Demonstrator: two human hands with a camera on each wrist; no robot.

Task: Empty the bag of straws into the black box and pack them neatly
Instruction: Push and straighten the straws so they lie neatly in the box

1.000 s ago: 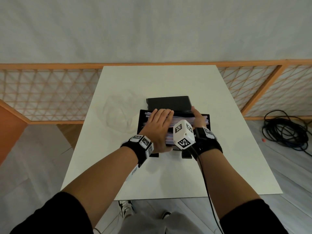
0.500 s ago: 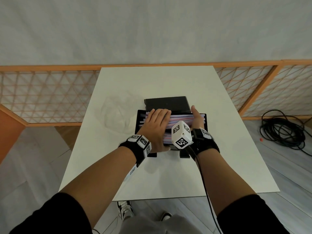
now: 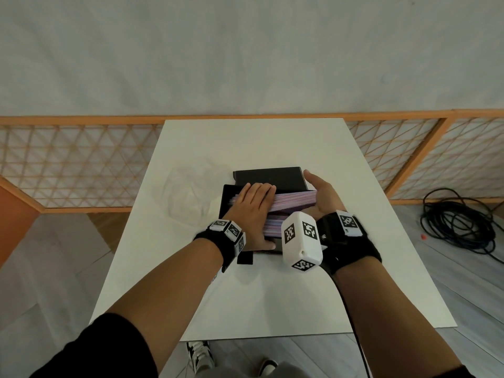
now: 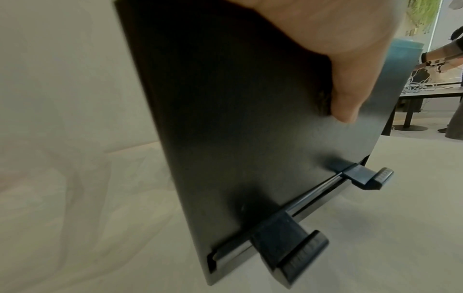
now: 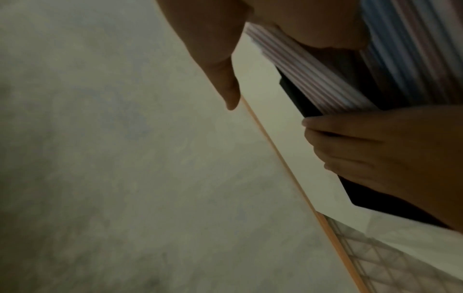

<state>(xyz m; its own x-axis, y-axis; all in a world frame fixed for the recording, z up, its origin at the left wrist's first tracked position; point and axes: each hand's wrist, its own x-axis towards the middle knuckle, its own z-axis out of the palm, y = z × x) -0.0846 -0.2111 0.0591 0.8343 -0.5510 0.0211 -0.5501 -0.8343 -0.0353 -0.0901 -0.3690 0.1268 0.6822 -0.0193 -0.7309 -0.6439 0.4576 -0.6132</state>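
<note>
The black box (image 3: 225,199) stands at the middle of the white table, piled with pink, purple and blue straws (image 3: 291,203). My left hand (image 3: 253,208) lies flat on top of the straws, fingers straight, and its thumb (image 4: 350,83) rests on the box's near outer wall (image 4: 250,128). My right hand (image 3: 323,197) stands on edge at the right end of the pile, palm against the straw ends, thumb raised. The right wrist view shows the straws (image 5: 313,79) close up, with the left hand's fingers (image 5: 375,150) lying over them.
The box's black lid (image 3: 268,177) lies just behind the box. A crumpled clear bag (image 3: 191,192) sits to its left. Two clasps (image 4: 288,251) stick out from the box's near wall. An orange lattice fence (image 3: 81,165) rings the table, and cables (image 3: 458,222) lie on the floor at right.
The left hand stays flat on the pile. The right hand has pressed slightly inward against the straw ends, and the straws lie tighter between the hands.
</note>
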